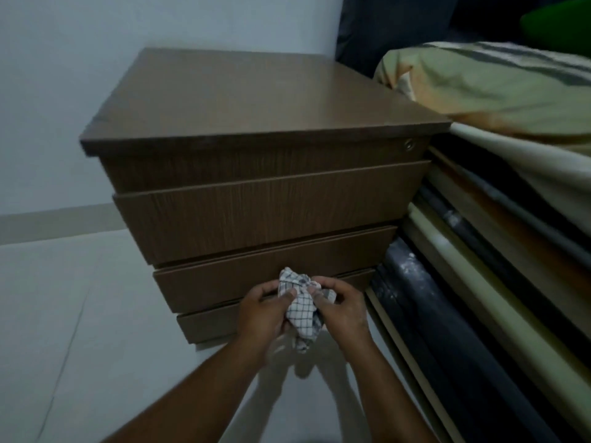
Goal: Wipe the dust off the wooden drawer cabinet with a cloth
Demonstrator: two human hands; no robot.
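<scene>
**Q:** Start at the left. What's there?

**A:** Pale blue-white painted wall (57, 91), smooth pale floor (64, 298) below it. Then the brown wood-grain drawer cabinet (262, 203), boxy, with an overhanging flat top and stacked drawer fronts. Matte laminate look, fine vertical grain. No handles visible; a small round metal fitting (408, 144) sits at the upper right of the front.

**Q:** And your hands?

**A:** Low, in front of the lower drawers. My left hand (260, 318) has its fingers curled around the small white cotton cloth with a dark grid check (300, 310), thumb pressed on the near face. My right hand (343, 311) pinches the same cloth from the other side, fingers narrow. Cloth is bunched between them, one corner hanging down. Can't tell if it touches the drawer front.

**Q:** How will it handle?

**A:** Light, soft, limp, I'd judge. It will crumple rather than hold shape, so best wadded into a pad in one palm. The cabinet surface looks hard and slick; the cloth should glide.

**Q:** Further right?

**A:** Rolled or stacked bedding (479, 251), dark and cream layers, just beside the cabinet; a pale striped blanket (495, 84) on top.
</scene>
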